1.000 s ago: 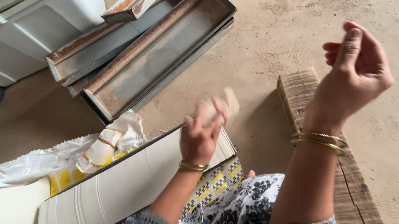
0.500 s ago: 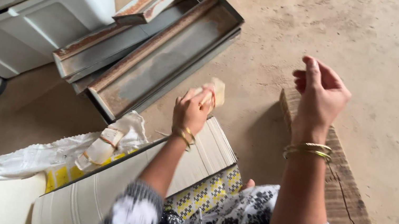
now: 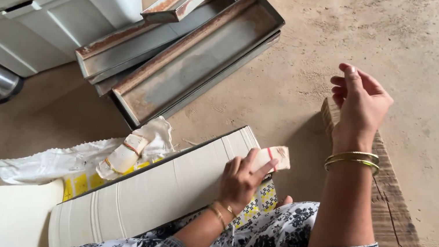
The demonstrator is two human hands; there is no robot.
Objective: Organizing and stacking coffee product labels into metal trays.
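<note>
On a dusty concrete floor (image 3: 306, 96), the left hand (image 3: 243, 177) pinches a small paper bundle (image 3: 273, 157) that could slip off the white board (image 3: 161, 196), the right hand (image 3: 360, 105) loose, holding nothing.

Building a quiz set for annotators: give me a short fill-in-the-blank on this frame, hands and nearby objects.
1. The left hand presses a small paper bundle against a ____ board.
2. The right hand is raised and holds ____.
3. The rusty metal trays lie beside a white ____.
4. The right wrist wears ____-coloured bangles.

Missing words: white; nothing; air cooler; gold
</note>
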